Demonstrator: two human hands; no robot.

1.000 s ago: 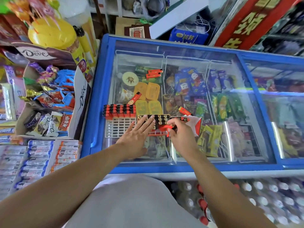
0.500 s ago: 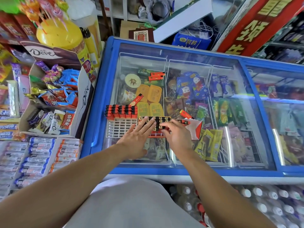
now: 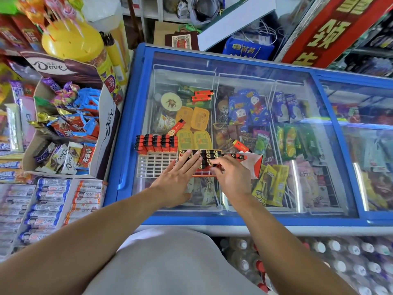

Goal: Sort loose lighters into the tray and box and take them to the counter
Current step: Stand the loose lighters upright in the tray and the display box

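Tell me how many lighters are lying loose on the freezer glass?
4: two side by side at the far end, one near the white tray's filled row, one just beyond the box. The hands may hide more.

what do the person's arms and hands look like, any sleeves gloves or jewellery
Both forearms are bare up to the bottom edge of the picture, with no sleeves in view. The left hand and the right hand wear no gloves, and no rings, watch or bracelet show on the fingers or wrists. Below the arms a light grey garment covers the person's front.
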